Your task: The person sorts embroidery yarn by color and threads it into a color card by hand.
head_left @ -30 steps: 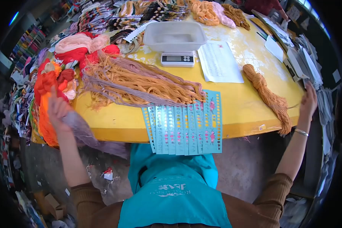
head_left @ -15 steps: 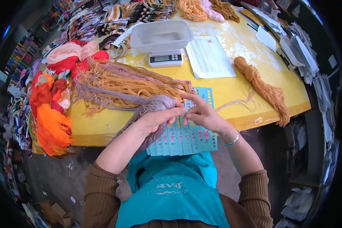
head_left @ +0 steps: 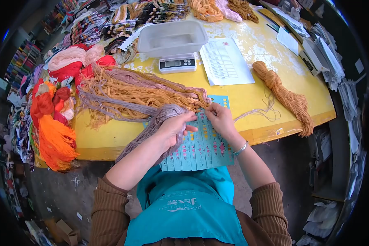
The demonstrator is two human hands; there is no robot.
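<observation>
My left hand [head_left: 177, 126] lies against a thick lilac-grey skein of thread [head_left: 156, 123], thumb and fingers apart. To its right, my right hand [head_left: 220, 119] is closed in a pinch at the upper part of the blue-green cards [head_left: 194, 151]. What sits between its fingertips is hidden. The overlapping cards have rows of holes and coloured dots and reach over the table's front edge. Long bundles of orange-gold thread [head_left: 139, 92] and dusty-pink thread [head_left: 151, 78] stretch leftward from near the right fingertips.
A digital scale [head_left: 177, 64] bears a clear plastic tub [head_left: 172, 39]. Beside it lies a printed sheet [head_left: 226, 61]. A knotted tan skein [head_left: 283, 92] rests at the right of the yellow table [head_left: 270, 127]. Red and orange skeins [head_left: 55, 131] hang over the left edge.
My hands have separated from their meeting point over the cards. The right hand has moved up to the thread ends and card tops; the left fingers have opened beside the lilac-grey skein.
</observation>
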